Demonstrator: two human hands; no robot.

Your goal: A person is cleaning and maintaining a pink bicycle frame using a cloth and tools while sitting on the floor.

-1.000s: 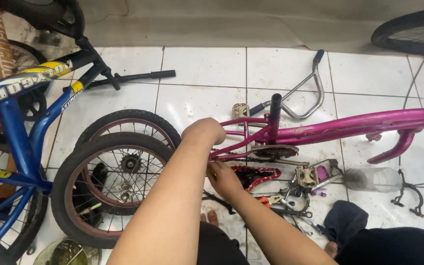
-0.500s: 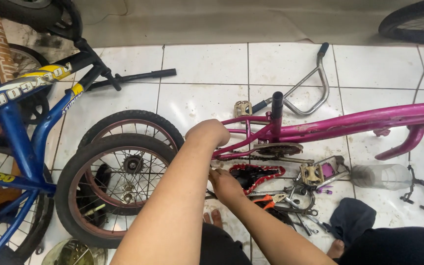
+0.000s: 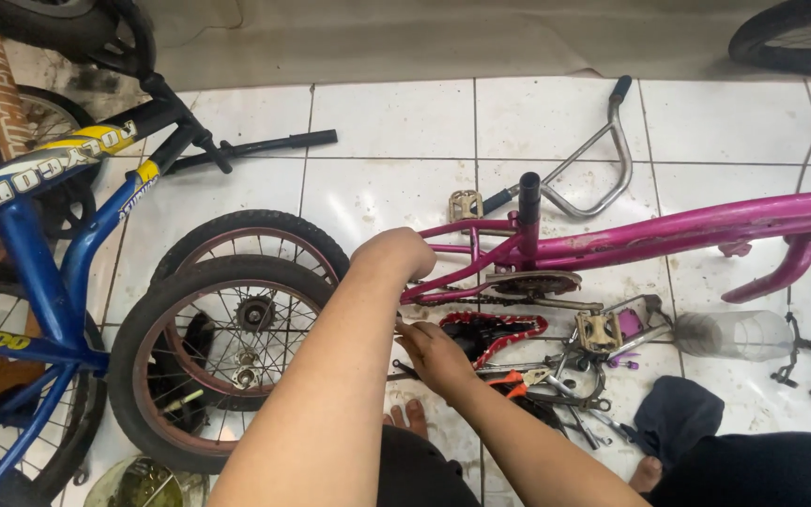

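Note:
A magenta bicycle frame (image 3: 687, 228) lies across the white tiled floor, its rear stays pointing left. My left hand (image 3: 394, 253) is closed over the rear end of those stays, beside two small black-tyred wheels (image 3: 222, 347). Just below, my right hand (image 3: 434, 352) pinches something small at the lower stay; what it grips is hidden. A chainring with chain (image 3: 532, 284) hangs under the frame.
A blue bicycle (image 3: 39, 272) stands at the left with a black handlebar (image 3: 265, 145). A silver handlebar (image 3: 603, 155), a red chain guard (image 3: 495, 330), pedals, pliers, loose parts, a clear plastic cup (image 3: 739, 335) and a brake caliper (image 3: 809, 361) lie about. Another tyre (image 3: 795, 38) is top right.
Both hands stay at the frame's rear stays. My view has shifted slightly, so the frame sits a little lower and to the right.

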